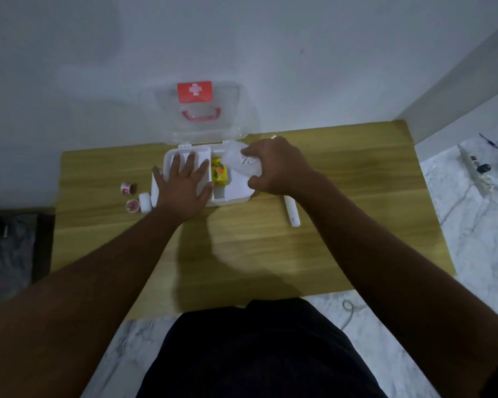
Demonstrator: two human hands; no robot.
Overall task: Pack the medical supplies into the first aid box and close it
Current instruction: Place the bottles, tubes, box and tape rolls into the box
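The white first aid box (236, 193) stands open at the back of the wooden table, its clear lid (204, 116) with a red cross label leaning on the wall. A yellow packet (219, 175) lies in a middle compartment. My left hand (183, 186) rests flat, fingers spread, on the box's left side. My right hand (276, 168) grips a translucent white bottle (242, 162), tilted over the box's right compartment. A white tube (292, 211) lies on the table right of the box. A white roll (145, 201) and two small red-and-white jars (128, 188) (133, 206) sit to the left.
The wooden table (242, 248) ends at the wall behind. A power strip (475, 170) and cables lie on the marble floor at right. A dark bundle (9, 242) sits left of the table.
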